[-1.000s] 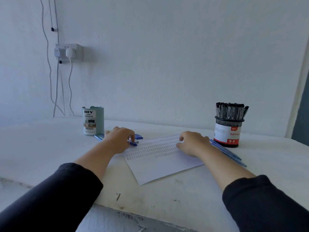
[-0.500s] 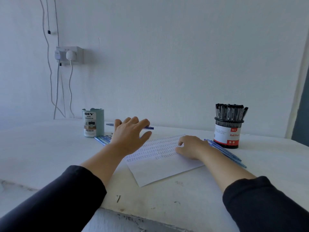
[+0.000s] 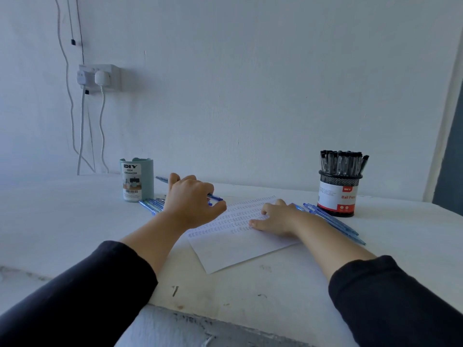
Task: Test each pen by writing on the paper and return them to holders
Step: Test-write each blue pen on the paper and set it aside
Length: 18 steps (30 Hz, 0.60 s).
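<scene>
The left hand [image 3: 190, 201] curls its fingers around a blue pen [image 3: 215, 197] on the table just right of the teal holder [image 3: 136, 180]. The right hand [image 3: 278, 219] presses flat on the paper [image 3: 238, 249]. The pen is probably light, stiff and smooth; grip it mid-barrel.

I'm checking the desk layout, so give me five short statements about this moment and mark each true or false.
1. The left hand holds a blue pen. True.
2. The right hand is lifted clear of the paper. False: it rests on the paper.
3. The mesh holder holds black-capped pens. True.
4. The teal desk organizer lies tipped on its side. False: it stands upright.
5. Loose blue pens lie beside the mesh holder. True.
</scene>
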Each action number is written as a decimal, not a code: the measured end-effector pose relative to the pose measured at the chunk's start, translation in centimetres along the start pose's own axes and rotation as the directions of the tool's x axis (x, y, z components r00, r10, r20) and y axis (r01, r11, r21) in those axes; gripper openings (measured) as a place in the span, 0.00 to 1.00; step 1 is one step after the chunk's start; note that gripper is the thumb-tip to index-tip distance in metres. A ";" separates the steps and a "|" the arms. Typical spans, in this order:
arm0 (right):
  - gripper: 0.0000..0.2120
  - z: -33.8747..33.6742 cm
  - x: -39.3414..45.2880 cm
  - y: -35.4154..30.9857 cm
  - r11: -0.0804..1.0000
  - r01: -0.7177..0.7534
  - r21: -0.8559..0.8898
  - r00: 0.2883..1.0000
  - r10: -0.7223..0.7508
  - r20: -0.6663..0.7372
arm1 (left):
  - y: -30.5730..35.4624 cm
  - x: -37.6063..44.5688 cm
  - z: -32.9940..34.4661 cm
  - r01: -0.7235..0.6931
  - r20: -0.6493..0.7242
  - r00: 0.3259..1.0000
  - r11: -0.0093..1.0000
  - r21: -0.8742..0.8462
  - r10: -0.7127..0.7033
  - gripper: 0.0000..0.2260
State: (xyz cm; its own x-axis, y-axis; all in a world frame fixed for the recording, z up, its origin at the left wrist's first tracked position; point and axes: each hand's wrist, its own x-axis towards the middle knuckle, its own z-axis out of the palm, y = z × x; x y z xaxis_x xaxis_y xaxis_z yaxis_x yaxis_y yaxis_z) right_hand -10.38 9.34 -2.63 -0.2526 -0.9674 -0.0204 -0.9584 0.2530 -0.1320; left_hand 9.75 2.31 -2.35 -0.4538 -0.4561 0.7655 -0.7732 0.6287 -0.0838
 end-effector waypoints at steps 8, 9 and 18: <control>0.32 0.2 0.0 0.6 0.998 0.030 0.054 1.000 -0.031 0.005 | -0.2 0.1 0.8 -0.084 -0.052 0.995 0.996 -0.018 0.083 0.23; 0.33 0.2 0.0 0.7 0.999 0.027 0.046 1.000 -0.027 0.005 | -0.2 0.1 1.0 -0.106 -0.049 0.993 0.994 -0.029 0.105 0.20; 0.39 0.2 -0.2 0.5 0.997 0.027 0.078 0.999 -0.030 0.035 | 1.1 0.1 -0.4 -0.088 -0.208 0.978 0.937 -0.339 0.017 0.19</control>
State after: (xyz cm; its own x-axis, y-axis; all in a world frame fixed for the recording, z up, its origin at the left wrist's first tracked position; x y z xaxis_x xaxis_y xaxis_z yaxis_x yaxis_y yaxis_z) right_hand -10.74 9.69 -2.87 -0.2192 -0.9743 -0.0512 -0.9516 0.2251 -0.2090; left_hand 9.08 3.20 -2.06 -0.3649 -0.3044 0.8799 -0.5343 0.8424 0.0699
